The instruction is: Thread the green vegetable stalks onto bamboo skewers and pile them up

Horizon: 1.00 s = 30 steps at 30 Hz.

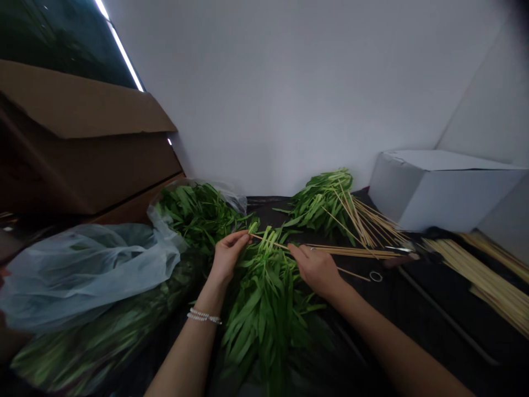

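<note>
My left hand pinches a small folded green leaf at the tip of a thin bamboo skewer. My right hand is closed around that skewer further along its length. Both hands hover over a loose heap of long green leaves lying on the dark table. A bead bracelet circles my left wrist.
A clear plastic bag of greens lies at left, cardboard boxes behind it. Finished leaf skewers are piled at the back. Bare skewers lie at right by a white box. Scissors rest near my right hand.
</note>
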Each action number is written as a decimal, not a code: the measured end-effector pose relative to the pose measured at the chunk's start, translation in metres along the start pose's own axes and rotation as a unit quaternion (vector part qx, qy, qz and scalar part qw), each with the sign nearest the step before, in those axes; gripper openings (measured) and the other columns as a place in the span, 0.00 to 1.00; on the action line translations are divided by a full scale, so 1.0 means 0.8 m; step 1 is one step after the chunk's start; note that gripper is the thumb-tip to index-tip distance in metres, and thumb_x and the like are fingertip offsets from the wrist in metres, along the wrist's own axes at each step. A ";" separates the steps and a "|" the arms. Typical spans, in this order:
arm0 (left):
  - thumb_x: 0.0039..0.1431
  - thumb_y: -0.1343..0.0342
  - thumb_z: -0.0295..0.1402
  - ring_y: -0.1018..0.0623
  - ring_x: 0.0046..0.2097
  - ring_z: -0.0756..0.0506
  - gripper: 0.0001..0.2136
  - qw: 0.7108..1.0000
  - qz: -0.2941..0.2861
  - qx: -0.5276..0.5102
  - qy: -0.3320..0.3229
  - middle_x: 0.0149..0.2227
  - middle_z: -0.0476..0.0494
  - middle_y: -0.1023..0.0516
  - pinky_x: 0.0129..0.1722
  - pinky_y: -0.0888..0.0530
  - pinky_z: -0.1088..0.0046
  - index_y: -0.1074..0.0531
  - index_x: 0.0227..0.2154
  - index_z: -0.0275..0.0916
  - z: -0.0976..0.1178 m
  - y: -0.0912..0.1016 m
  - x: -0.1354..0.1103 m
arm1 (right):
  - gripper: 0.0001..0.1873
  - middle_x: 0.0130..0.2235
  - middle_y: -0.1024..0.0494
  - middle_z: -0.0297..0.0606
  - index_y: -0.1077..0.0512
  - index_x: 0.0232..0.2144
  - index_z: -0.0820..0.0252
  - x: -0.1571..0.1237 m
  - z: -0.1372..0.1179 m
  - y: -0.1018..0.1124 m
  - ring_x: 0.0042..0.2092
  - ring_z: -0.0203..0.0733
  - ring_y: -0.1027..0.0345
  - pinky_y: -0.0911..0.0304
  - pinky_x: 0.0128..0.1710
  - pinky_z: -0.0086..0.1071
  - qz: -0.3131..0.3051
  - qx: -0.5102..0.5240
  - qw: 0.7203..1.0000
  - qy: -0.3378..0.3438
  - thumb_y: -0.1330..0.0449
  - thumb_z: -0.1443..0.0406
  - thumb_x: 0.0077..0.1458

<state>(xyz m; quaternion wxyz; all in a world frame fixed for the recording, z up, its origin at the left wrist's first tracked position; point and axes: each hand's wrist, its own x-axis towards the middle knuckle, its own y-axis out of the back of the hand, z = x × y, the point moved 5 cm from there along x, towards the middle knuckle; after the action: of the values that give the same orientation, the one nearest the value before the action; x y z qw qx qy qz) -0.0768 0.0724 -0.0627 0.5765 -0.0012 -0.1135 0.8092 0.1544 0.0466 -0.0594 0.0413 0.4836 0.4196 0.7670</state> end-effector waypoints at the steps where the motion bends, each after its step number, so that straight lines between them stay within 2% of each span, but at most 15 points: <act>1: 0.37 0.29 0.38 0.20 0.33 0.47 0.19 1.000 0.000 0.000 0.000 0.32 0.43 0.17 0.41 0.26 0.70 0.20 0.34 0.36 0.000 0.000 0.000 | 0.18 0.29 0.26 0.34 0.28 0.48 0.62 0.000 0.000 0.000 0.28 0.36 0.36 0.49 0.28 0.33 -0.001 0.001 1.000 0.000 0.47 0.73 0.56; 16: 0.36 0.29 0.39 0.20 0.34 0.46 0.20 1.000 0.008 -0.009 -0.008 0.32 0.42 0.17 0.42 0.26 0.68 0.20 0.34 0.36 0.003 -0.001 0.000 | 0.19 0.30 0.27 0.37 0.29 0.49 0.63 -0.001 0.002 -0.002 0.29 0.36 0.37 0.49 0.28 0.32 -0.017 0.011 1.000 0.000 0.49 0.74 0.56; 22: 0.36 0.29 0.39 0.20 0.34 0.46 0.20 1.000 0.014 -0.005 -0.009 0.33 0.41 0.17 0.42 0.27 0.67 0.20 0.34 0.35 0.003 0.000 0.000 | 0.18 0.29 0.27 0.37 0.28 0.48 0.64 -0.001 0.001 -0.001 0.28 0.36 0.37 0.50 0.28 0.32 -0.002 0.011 1.000 0.003 0.50 0.74 0.57; 30: 0.36 0.29 0.39 0.21 0.33 0.47 0.18 1.000 -0.001 -0.004 -0.003 0.31 0.42 0.18 0.41 0.27 0.70 0.20 0.32 0.35 -0.001 -0.001 -0.001 | 0.19 0.29 0.27 0.37 0.29 0.49 0.64 -0.002 0.000 -0.004 0.29 0.35 0.37 0.49 0.28 0.31 -0.007 0.016 1.000 0.001 0.49 0.73 0.57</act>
<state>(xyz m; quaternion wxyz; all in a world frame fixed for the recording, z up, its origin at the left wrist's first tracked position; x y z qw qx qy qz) -0.0754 0.0725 -0.0635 0.5767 -0.0012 -0.1179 0.8084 0.1545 0.0482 -0.0631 0.0385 0.4802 0.4354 0.7605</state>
